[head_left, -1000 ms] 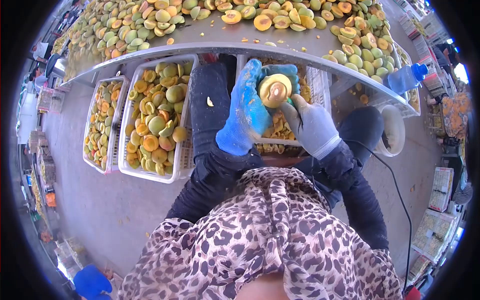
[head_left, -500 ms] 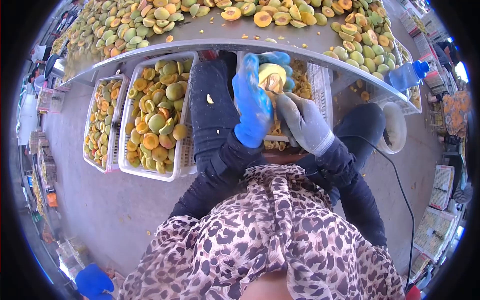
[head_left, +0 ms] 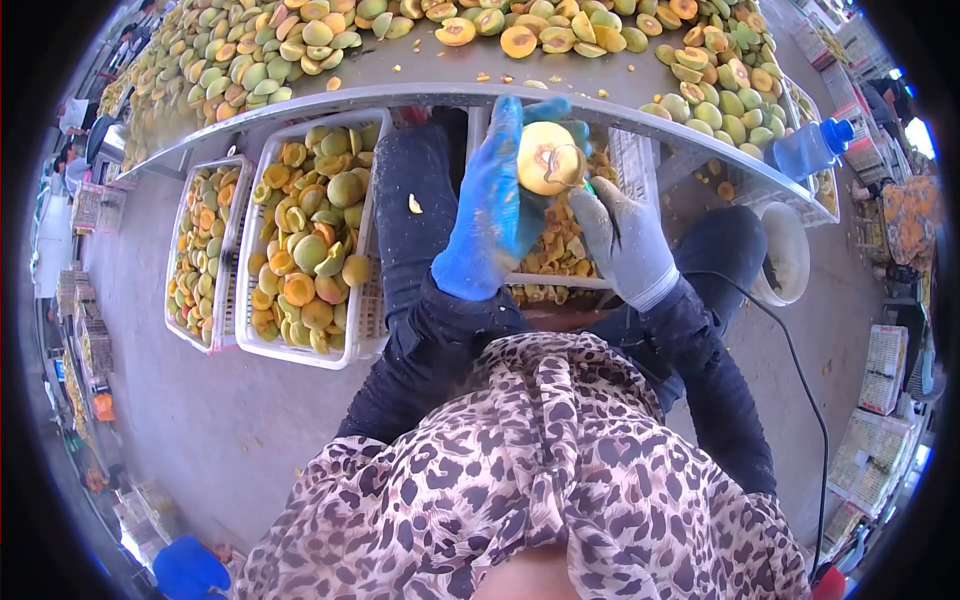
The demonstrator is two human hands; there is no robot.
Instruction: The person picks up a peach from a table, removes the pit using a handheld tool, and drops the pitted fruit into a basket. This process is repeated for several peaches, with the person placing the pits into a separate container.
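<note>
One fruit [head_left: 547, 162] has turned, left hand [head_left: 485, 220] grasping it; right hand [head_left: 632, 238] clutches one tool [head_left: 589, 187]; two crates [head_left: 366, 312] stand left, hands partly block another.

Best gap is the bare strip of bench [head_left: 430, 68] in front of the hands [head_left: 490, 215], just a few scraps on it. You'd have to clear the raised metal lip [head_left: 400, 93] though. Far side is blocked by heaped fruit [head_left: 240, 50], with more piled to the right plus a bottle [head_left: 805, 150] by the edge. Down low it's tight: knees [head_left: 412, 200] both sides of a crate [head_left: 555, 282], two full crates on the left, bucket [head_left: 788, 255] and trailing cord [head_left: 790, 350] on the right.
</note>
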